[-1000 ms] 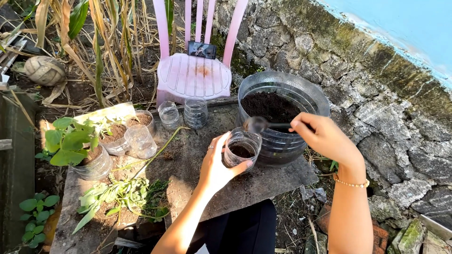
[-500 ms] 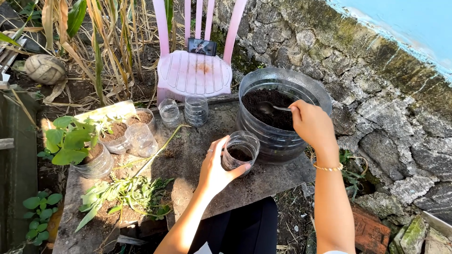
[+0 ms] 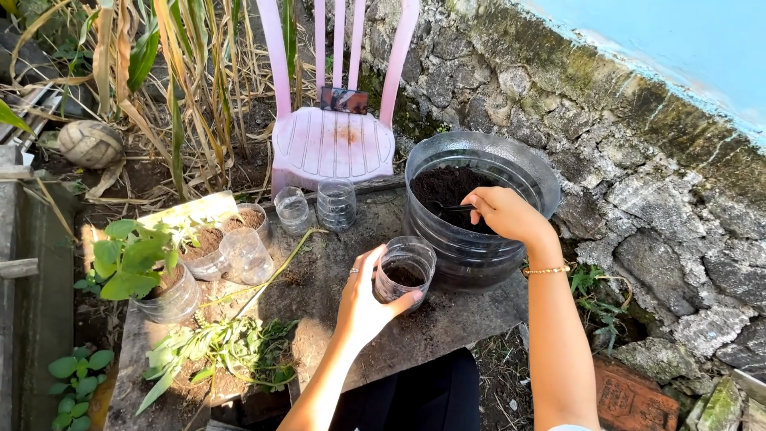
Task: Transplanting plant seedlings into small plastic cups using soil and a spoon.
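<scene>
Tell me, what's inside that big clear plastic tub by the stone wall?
The big clear plastic tub holds dark soil. The right hand dips a dark spoon into it; the spoon's bowl is buried.

**Colours at the potting bench**

Dark brown soil fills the clear tub. The chair is pale pink (a rusty stain at its centre). Green leaves stand beside grey, moss-flecked stone under a sky-blue wall.

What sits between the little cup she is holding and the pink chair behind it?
In the head view, two empty clear cups stand on the board between the small cup and the pink chair.
</scene>
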